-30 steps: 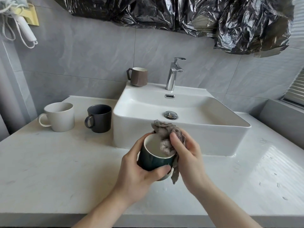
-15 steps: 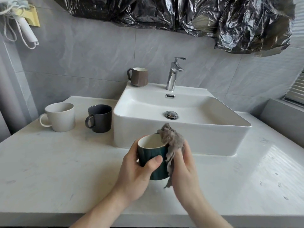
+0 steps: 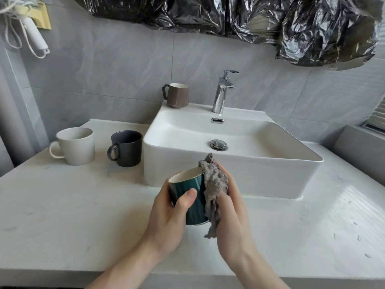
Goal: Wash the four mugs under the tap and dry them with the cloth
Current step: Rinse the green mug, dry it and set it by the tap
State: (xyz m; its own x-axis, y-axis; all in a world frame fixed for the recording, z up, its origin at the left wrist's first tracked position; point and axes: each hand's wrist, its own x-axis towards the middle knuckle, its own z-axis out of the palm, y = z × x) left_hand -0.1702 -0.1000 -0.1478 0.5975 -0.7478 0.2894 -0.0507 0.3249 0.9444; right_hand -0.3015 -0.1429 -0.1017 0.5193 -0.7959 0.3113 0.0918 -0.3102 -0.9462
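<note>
single head-worn wide-angle view, looking forward and down from above the near edge of the countertop (image 3: pixel 62 205). it is facing the far tiled wall, with the sink (image 3: pixel 239 176) and tap (image 3: pixel 223 90) lying centre-far. both hands are sitting close below the lens; straight edges are bowing toward the frame borders.

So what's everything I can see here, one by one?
green mug: 1, dark green, held above the countertop
cloth: 1, grey, against the green mug's side
white mug: 1, countertop, far left
black mug: 1, countertop beside the sink
brown mug: 1, sink's back ledge
sink: 1, white
tap: 1, chrome
countertop: 1, white
plastic sheeting: black, above
left hand: grips the green mug
right hand: presses the cloth
</note>
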